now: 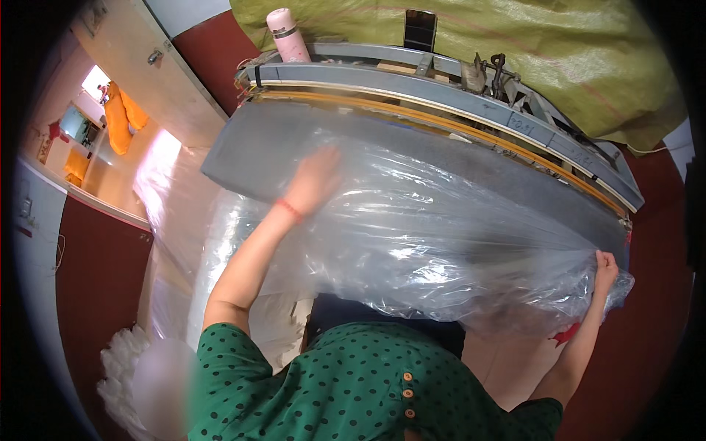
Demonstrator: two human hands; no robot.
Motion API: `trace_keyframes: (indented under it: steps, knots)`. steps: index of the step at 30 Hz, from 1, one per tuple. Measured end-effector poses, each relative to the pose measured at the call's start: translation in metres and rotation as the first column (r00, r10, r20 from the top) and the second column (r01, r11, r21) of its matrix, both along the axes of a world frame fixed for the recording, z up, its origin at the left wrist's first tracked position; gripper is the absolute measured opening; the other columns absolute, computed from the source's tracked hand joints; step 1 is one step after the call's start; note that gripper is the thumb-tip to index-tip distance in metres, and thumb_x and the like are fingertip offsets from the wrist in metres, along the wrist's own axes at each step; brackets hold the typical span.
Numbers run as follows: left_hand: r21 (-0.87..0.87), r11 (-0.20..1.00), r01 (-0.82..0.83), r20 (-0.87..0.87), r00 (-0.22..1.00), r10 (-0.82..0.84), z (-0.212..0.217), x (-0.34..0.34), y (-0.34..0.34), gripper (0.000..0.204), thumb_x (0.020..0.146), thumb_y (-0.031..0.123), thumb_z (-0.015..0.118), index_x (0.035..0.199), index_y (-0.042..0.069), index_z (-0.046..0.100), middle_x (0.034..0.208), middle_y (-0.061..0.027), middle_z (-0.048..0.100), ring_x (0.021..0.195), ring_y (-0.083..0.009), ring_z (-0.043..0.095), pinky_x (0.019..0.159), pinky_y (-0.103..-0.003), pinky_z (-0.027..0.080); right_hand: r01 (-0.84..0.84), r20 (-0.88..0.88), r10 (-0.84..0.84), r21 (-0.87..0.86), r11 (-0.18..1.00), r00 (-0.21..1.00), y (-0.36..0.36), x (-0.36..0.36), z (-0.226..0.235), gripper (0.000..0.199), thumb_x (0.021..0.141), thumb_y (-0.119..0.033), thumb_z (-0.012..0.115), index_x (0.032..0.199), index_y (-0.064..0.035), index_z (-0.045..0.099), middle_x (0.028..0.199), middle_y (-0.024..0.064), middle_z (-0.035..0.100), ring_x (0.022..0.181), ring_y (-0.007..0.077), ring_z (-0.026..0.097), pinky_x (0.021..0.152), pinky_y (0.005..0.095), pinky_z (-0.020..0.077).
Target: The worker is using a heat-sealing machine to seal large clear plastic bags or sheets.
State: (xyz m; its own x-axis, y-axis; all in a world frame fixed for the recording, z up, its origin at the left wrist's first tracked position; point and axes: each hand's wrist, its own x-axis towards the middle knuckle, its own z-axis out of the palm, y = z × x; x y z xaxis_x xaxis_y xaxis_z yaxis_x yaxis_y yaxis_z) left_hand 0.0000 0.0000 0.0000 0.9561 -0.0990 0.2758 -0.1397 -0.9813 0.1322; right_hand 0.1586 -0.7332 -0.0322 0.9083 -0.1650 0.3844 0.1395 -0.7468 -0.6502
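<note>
A wide sheet of clear plastic film (412, 228) lies over the dark grey padded bench top (257, 132) and hangs down over its near edge. My right hand (605, 270) pinches the film at the right end and pulls it into creases that fan out leftward. Over the left part of the film is my left hand (316, 180), with a red band at the wrist. Motion blurs its fingers, so whether they are spread or closed is unclear. It is on or just above the film.
Behind the bench top runs a long grey metal frame (382, 79) with an orange strip (441, 117). A pink bottle (288, 37) and a dark phone-like slab (420, 29) stand at the back. White bundled plastic (125, 375) lies at lower left, near an open door (147, 66).
</note>
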Motion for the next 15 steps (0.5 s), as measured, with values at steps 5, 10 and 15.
trace_keyframes:
  steps: [5, 10, 15]
  knots:
    - [-0.183, 0.983, -0.023, 0.156, 0.986, 0.052, 0.008, -0.003, 0.012, 0.039, 0.08, 0.019, 0.056, 0.113, 0.0, 0.049, 0.122, -0.0191, 0.044, 0.112, -0.0336, 0.041, 0.092, -0.038, 0.036, 0.046, 0.035, -0.043, -0.095, 0.994, 0.998, 0.015, -0.001, 0.019, 0.021, 0.076, -0.017, 0.064, 0.068, -0.0012, 0.052, 0.058, -0.0037, 0.038, 0.056, 0.0063, 0.033, 0.05, 0.022, 0.0305]
    - [-0.171, 0.973, -0.153, 0.389, 0.897, 0.21, 0.012, 0.02, 0.022, 0.034, 0.075, 0.011, 0.059, 0.107, 0.001, 0.052, 0.111, -0.0154, 0.052, 0.102, -0.0315, 0.049, 0.085, -0.035, 0.041, 0.031, 0.045, -0.027, -0.079, 0.996, 0.999, 0.02, -0.006, 0.017, 0.023, 0.076, -0.017, 0.064, 0.068, -0.0009, 0.051, 0.058, -0.0038, 0.038, 0.056, 0.0063, 0.033, 0.05, 0.0217, 0.0304]
    - [-0.237, 0.924, -0.3, 0.129, 0.933, 0.336, 0.014, 0.037, 0.033, 0.021, 0.073, 0.01, 0.06, 0.093, 0.003, 0.058, 0.101, -0.0111, 0.054, 0.091, -0.0273, 0.053, 0.072, -0.034, 0.045, 0.0, 0.05, 0.001, -0.008, 1.0, 0.999, 0.02, -0.005, 0.015, 0.024, 0.077, -0.017, 0.064, 0.067, -0.0013, 0.05, 0.058, -0.0049, 0.036, 0.056, 0.0056, 0.032, 0.05, 0.0207, 0.0291]
